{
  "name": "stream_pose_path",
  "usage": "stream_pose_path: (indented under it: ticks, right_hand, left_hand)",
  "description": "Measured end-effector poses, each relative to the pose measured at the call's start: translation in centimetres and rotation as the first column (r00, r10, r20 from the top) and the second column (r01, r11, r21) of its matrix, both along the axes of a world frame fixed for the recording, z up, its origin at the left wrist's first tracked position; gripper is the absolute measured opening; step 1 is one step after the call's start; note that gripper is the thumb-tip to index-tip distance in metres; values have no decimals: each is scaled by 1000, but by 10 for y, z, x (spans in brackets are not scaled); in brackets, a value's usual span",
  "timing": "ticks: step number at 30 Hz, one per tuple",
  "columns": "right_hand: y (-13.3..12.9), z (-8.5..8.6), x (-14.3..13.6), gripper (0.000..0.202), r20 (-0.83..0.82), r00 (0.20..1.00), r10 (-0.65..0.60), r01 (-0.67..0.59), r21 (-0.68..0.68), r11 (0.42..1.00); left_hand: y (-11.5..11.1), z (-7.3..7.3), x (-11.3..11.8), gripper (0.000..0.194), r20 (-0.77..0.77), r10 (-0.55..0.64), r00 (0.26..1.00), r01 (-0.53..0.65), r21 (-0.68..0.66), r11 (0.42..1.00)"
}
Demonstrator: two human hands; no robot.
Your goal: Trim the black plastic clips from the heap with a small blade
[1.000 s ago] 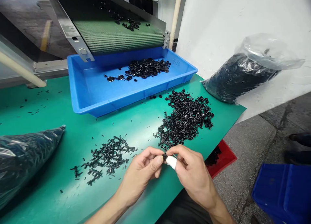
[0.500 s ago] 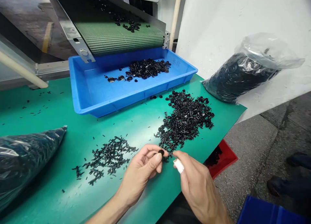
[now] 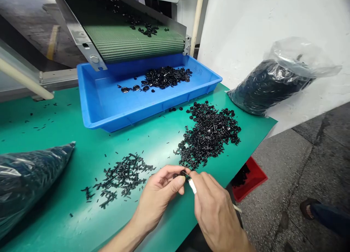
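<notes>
a small black plastic part [image 3: 182, 173] sits pinched between the thumb and fingertips of the left hand [image 3: 161, 193], just above the near edge of the green desk [image 3: 68, 135]. the right hand [image 3: 214, 208], one finger wrapped in white tape [image 3: 193, 186], closes its grip on the same piece from the right, so both hands meet on it. it looks best to keep the pinch tight and close to the join, so the tiny piece does not slip. just beyond lies a big pile of black parts [image 3: 210, 130]; left of it a smaller heap of sticks [image 3: 123, 173]. farther back, a blue tray [image 3: 104, 99] under a conveyor belt [image 3: 131, 42], and bags of parts [image 3: 270, 82] at both sides.
</notes>
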State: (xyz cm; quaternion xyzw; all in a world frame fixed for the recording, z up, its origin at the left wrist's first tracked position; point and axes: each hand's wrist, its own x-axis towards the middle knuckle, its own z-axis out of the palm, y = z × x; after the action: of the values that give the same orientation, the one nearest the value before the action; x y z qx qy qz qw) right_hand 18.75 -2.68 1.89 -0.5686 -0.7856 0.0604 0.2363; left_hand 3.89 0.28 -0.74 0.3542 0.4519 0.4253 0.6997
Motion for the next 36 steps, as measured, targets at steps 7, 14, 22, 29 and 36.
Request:
stream_pose_path:
  ticks: [7,14,22,29,36]
  right_hand:
    - [-1,-3,-4,27,-61,998,-30,27,-40,999]
    - [16,5,15,25,-281,956,-86,-66,-489,870]
    - [28,-8,51,25,-232,946,-227,123,-390,913]
    - [30,-7,31,41,-84,993,-83,56,-285,957]
    - [41,-4,25,34,43,998,-49,59,-301,952]
  left_hand:
    - [-2,3,2,12,-67,66,996,-61,70,996]
    - [-2,3,1,19,-240,31,970,3,140,990]
    - [-3,5,2,29,-119,135,984,-140,-36,989]
    - [2,8,1,17,61,149,987,-146,-60,988]
    - [0,7,0,35,12,28,1000,-28,-25,999]
